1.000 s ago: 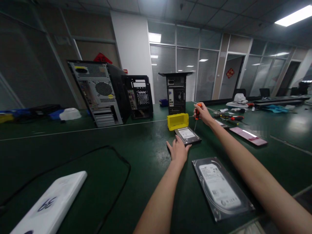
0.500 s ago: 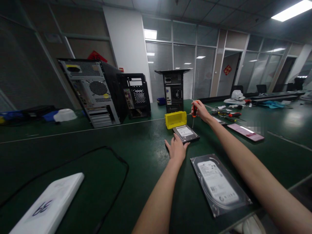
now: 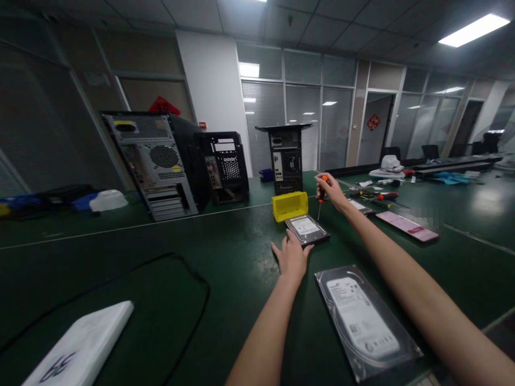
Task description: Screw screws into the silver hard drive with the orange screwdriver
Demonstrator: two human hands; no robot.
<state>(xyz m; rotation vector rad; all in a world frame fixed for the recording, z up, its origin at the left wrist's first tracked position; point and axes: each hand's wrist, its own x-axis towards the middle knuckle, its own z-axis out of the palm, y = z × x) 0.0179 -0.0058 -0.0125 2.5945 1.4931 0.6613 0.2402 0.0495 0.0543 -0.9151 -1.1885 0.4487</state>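
A hard drive (image 3: pixel 308 227) lies label up on the green table, in front of a yellow open box (image 3: pixel 289 206). The fingers of my left hand (image 3: pixel 293 257) are spread against its near edge. My right hand (image 3: pixel 330 192) is closed around the handle of an orange and black screwdriver (image 3: pixel 322 194). The shaft points down, its tip by the drive's right far edge. Nearer to me, between my forearms, a larger-looking hard drive in a clear bag (image 3: pixel 364 320) lies flat.
Computer cases (image 3: pixel 161 166) stand at the back left and centre. A pink phone (image 3: pixel 407 225) and hand tools (image 3: pixel 382 197) lie to the right. At the left are a black cable (image 3: pixel 207 300) and a white block (image 3: pixel 82 343).
The whole view has shifted, so most things appear slightly lower. Both hands keep nearly the same places at the drive, with the screwdriver still held beside it.
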